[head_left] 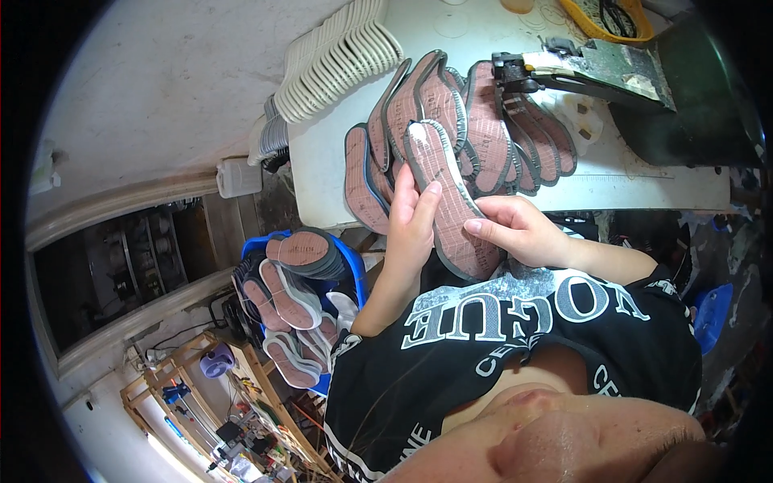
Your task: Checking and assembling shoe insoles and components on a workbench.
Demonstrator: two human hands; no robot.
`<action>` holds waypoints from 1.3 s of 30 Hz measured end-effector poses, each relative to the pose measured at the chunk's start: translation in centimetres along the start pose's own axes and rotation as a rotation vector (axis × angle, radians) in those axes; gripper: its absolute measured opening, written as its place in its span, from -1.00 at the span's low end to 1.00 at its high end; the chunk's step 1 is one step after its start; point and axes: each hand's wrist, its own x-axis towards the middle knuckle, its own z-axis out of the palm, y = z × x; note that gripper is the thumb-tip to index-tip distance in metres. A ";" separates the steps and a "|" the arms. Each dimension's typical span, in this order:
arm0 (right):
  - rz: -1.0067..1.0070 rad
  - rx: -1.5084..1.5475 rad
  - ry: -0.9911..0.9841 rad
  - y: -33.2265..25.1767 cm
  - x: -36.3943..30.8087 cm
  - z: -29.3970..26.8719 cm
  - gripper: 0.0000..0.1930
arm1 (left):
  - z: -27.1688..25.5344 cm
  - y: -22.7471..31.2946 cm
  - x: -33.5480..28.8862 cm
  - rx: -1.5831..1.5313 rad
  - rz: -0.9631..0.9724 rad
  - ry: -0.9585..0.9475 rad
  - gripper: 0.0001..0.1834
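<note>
We grip one brown-faced shoe sole [448, 201] between left hand [411, 225] and right hand [515, 229], just before the fanned sole pile [483, 121] on the white table [322, 161]; more soles fill the blue crate [350, 258] left of it, apparently sorted.

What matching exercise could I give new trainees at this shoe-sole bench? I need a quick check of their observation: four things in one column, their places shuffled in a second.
Things:
1. reddish-brown sole with grey rim
2. fan of similar soles
3. stack of white soles
4. blue bin

Places:
A. lower left, beside the table, full of soles
B. held between the left hand and the right hand
C. far left part of the white table
D. spread on the table behind the hands

Pairs: 1-B, 2-D, 3-C, 4-A
</note>
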 end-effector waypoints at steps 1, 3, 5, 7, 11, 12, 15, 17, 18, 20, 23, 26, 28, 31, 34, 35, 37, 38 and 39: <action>-0.027 0.021 0.072 0.1 0.2 0.5 -0.72 | -0.2 0.3 -0.7 0.006 -0.032 -0.016 -0.44; -0.081 -0.173 0.177 0.2 0.5 0.1 -0.75 | -0.6 0.6 -1.8 0.015 -0.089 -0.045 -0.45; -0.146 -0.196 0.225 -0.5 1.2 1.0 -0.73 | -0.9 0.9 -2.3 0.029 -0.029 -0.039 -0.54; -0.109 -0.323 0.176 -0.1 2.1 0.9 -0.71 | -2.7 1.2 -2.3 0.032 -0.084 -0.045 -0.64; -0.099 -0.637 0.092 -2.9 2.3 2.3 -0.67 | -7.5 2.9 -0.5 0.168 0.103 0.346 -0.65; -0.072 -0.648 0.089 -2.7 2.4 1.9 -0.70 | -9.1 4.6 -0.1 0.271 0.147 0.349 -0.65; -0.114 -0.546 0.127 -1.7 1.9 1.6 -0.73 | -17.2 6.7 2.0 0.444 0.169 0.380 -0.68; -0.096 -0.579 0.096 -1.3 1.9 1.8 -0.76 | -24.0 6.0 3.3 0.509 0.163 0.435 -0.66; -0.101 -0.606 0.085 -1.1 1.9 1.9 -0.76 | -26.6 5.3 4.3 0.679 0.045 0.520 -0.63; -0.105 -0.631 0.067 -0.8 1.8 1.6 -0.76 | -29.5 3.3 5.3 0.846 -0.080 0.611 -0.60; -0.080 -0.694 0.076 -0.6 1.4 0.8 -0.77 | -29.4 1.7 5.7 1.570 -0.044 0.770 -0.51; 0.024 -0.568 0.131 -0.2 1.2 0.3 -0.78 | -26.7 2.1 4.8 1.376 0.265 0.772 -0.42; 0.028 -0.549 0.125 0.4 1.6 0.8 -0.78 | -27.5 0.9 4.4 1.279 0.139 0.711 -0.38; 0.030 -0.567 0.102 0.8 1.9 1.2 -0.76 | -27.1 -0.3 3.4 1.273 0.034 0.590 -0.25; 0.041 -0.606 0.052 1.0 2.1 1.1 -0.75 | -27.8 -1.4 2.5 1.531 0.025 0.896 -0.35; 0.058 -0.605 0.042 1.0 2.2 0.9 -0.75 | -26.7 -1.0 2.4 1.530 0.023 0.894 -0.35; 0.068 -0.621 0.043 0.9 2.2 0.7 -0.75 | -24.1 0.7 2.1 0.985 0.429 0.873 -0.57; 0.068 -0.635 0.030 0.8 2.2 1.0 -0.74 | -24.6 0.6 2.1 0.842 0.539 0.767 -0.75; 0.071 -0.635 0.035 0.9 2.3 1.0 -0.74 | -22.8 1.2 2.2 0.839 0.537 0.762 -0.75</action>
